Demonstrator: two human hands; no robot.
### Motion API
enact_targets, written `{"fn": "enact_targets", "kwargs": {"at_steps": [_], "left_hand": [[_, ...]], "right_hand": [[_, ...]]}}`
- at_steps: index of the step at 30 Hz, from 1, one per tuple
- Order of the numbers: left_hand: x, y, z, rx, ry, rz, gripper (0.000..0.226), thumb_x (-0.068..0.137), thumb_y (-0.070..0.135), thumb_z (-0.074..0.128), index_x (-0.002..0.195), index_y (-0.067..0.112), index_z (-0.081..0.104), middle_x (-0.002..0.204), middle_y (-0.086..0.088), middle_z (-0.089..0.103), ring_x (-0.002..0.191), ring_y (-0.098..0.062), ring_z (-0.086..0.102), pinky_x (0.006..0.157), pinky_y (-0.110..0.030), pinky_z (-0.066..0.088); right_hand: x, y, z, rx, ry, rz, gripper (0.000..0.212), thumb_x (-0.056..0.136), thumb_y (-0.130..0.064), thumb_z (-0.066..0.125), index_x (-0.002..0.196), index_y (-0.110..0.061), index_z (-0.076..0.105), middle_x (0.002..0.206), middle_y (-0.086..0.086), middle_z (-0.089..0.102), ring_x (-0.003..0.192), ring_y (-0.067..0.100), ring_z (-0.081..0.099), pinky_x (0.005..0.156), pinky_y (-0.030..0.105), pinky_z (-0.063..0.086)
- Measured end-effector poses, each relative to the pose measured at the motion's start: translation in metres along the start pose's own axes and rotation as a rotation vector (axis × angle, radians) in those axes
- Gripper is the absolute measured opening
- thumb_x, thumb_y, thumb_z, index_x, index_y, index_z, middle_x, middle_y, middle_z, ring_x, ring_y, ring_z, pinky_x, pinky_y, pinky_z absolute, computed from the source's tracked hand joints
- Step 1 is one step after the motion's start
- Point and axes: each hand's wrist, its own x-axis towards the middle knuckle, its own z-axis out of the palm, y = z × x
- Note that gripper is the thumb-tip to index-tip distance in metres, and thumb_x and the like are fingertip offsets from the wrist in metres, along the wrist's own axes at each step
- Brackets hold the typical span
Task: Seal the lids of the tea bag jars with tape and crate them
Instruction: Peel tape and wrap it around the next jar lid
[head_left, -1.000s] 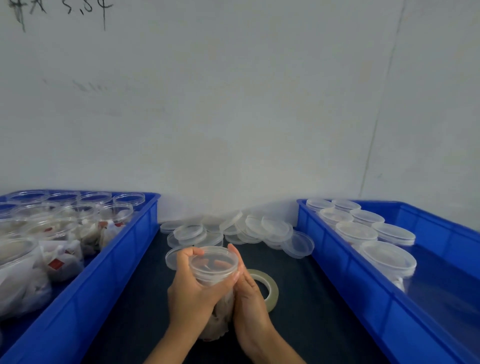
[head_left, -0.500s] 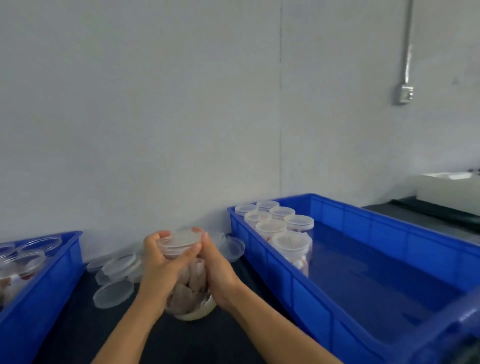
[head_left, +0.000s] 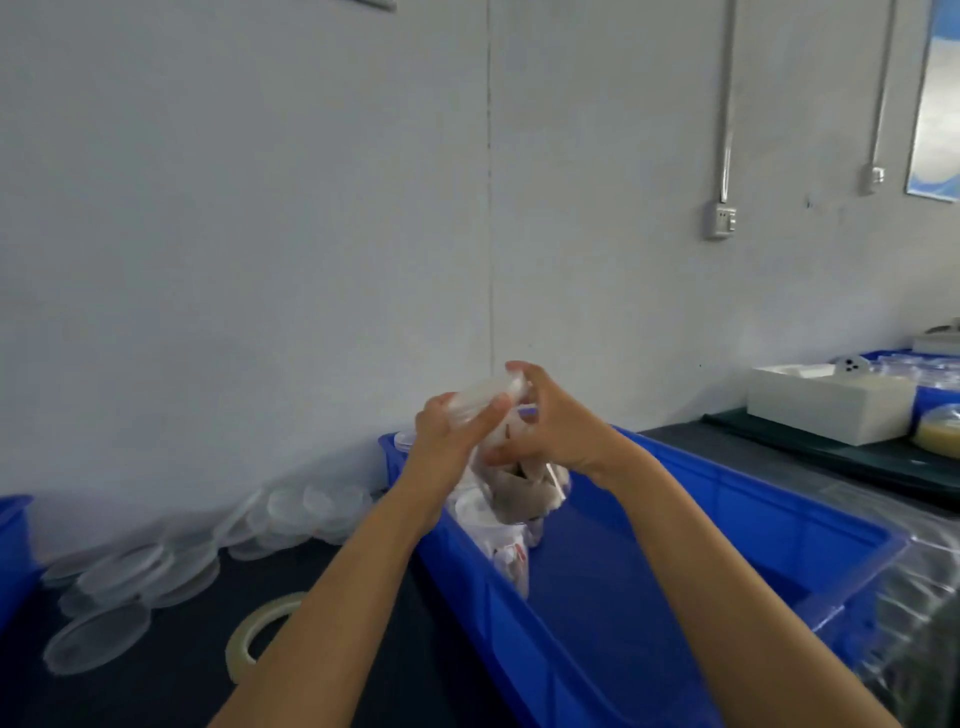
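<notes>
A clear plastic jar of tea bags (head_left: 519, 488) with a clear lid is held up, tilted, over the near-left corner of the right blue crate (head_left: 649, 597). My left hand (head_left: 449, 441) grips the jar at its lid from the left. My right hand (head_left: 556, 431) grips it from the right, fingers curled on the lid edge and the jar's side. Below the held jar, other lidded jars (head_left: 506, 545) stand inside the crate, largely hidden by my left forearm. A roll of clear tape (head_left: 257, 631) lies flat on the dark table left of the crate.
Loose clear lids (head_left: 135, 571) lie heaped along the wall on the dark table. The corner of the left blue crate (head_left: 13, 551) shows at the left edge. At the far right stand a white box (head_left: 826, 402) and crumpled clear plastic (head_left: 924, 613).
Both hands have lifted the jar off the table and carried it rightward, over the right crate. My view has swung right; the left crate is almost out of sight.
</notes>
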Motion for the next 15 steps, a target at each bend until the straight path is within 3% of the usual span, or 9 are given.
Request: {"fn": "enact_targets", "kwargs": {"at_steps": [2,5,8,10,13,15], "left_hand": [[0.009,-0.011,0.019,0.094,-0.009,-0.009,0.066,0.071,0.047,0.078,0.120,0.010,0.052,0.116,-0.003,0.062,0.099,-0.016,0.064,0.069,-0.016,0.050],[0.019,-0.034,0.043,0.274,-0.010,-0.017,0.071,0.074,0.035,0.083,0.129,0.012,0.044,0.123,-0.001,0.055,0.107,-0.017,0.057,0.088,-0.029,0.051],[0.023,-0.058,0.059,0.492,-0.074,0.031,0.062,0.079,0.033,0.077,0.130,0.012,0.049,0.127,-0.003,0.059,0.111,-0.019,0.057,0.094,-0.032,0.047],[0.024,-0.073,0.065,0.711,-0.103,0.070,0.055,0.086,0.035,0.069,0.133,0.014,0.049,0.130,-0.004,0.058,0.116,-0.022,0.056,0.099,-0.035,0.045],[0.021,-0.089,0.065,1.123,-0.167,0.119,0.043,0.096,0.034,0.052,0.136,0.019,0.047,0.137,-0.005,0.054,0.123,-0.026,0.049,0.103,-0.040,0.039],[0.020,-0.095,0.063,1.277,-0.258,0.106,0.045,0.096,0.033,0.049,0.139,0.019,0.044,0.143,-0.006,0.048,0.128,-0.028,0.041,0.103,-0.042,0.032]], "right_hand": [[-0.001,0.020,-0.014,-0.033,0.044,0.054,0.108,0.068,-0.006,0.084,0.149,-0.027,0.016,0.117,-0.002,0.051,0.100,0.008,0.057,0.068,0.015,0.047],[0.000,0.050,-0.021,-0.112,0.121,0.133,0.104,0.072,-0.003,0.078,0.149,-0.025,0.012,0.110,0.003,0.055,0.082,0.007,0.059,0.058,0.015,0.049],[0.003,0.084,-0.021,-0.156,0.194,0.210,0.090,0.080,-0.006,0.072,0.147,-0.021,0.014,0.100,0.006,0.057,0.086,0.016,0.060,0.071,0.029,0.054],[0.008,0.103,-0.019,-0.139,0.174,0.299,0.082,0.081,-0.008,0.072,0.143,-0.018,0.020,0.102,0.008,0.057,0.090,0.021,0.059,0.072,0.031,0.050],[0.014,0.121,-0.015,-0.192,0.042,0.426,0.047,0.074,-0.006,0.077,0.110,-0.010,0.048,0.096,0.009,0.055,0.084,0.017,0.053,0.067,0.030,0.044],[0.015,0.126,-0.012,-0.170,-0.013,0.502,0.039,0.065,0.000,0.080,0.096,-0.002,0.057,0.094,0.012,0.062,0.088,0.021,0.059,0.060,0.036,0.053]]}}
